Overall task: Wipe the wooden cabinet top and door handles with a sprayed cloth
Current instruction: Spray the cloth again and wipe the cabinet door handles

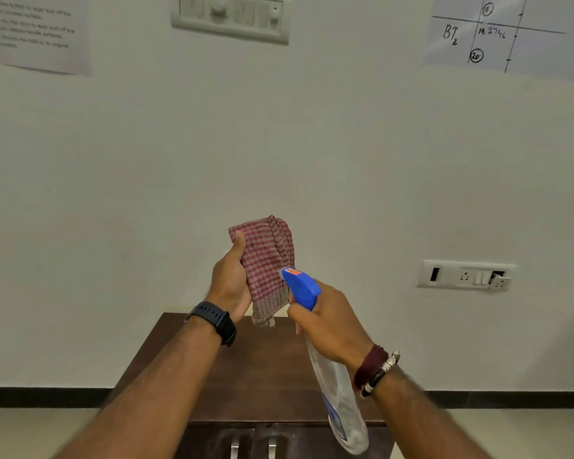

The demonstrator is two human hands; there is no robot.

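The spray bottle [340, 392], clear plastic with a blue trigger head, is gripped at the neck by the right hand [332, 323]; whether it holds liquid cannot be told. Its nozzle points at the red-checked cloth [267, 263], which the left hand [229, 283] clasps upright, thumb across the fabric, above the far edge of the dark wooden cabinet top [265, 366]. Two metal door handles [235, 448] show below its near edge. A wall socket [466, 276] sits to the right.
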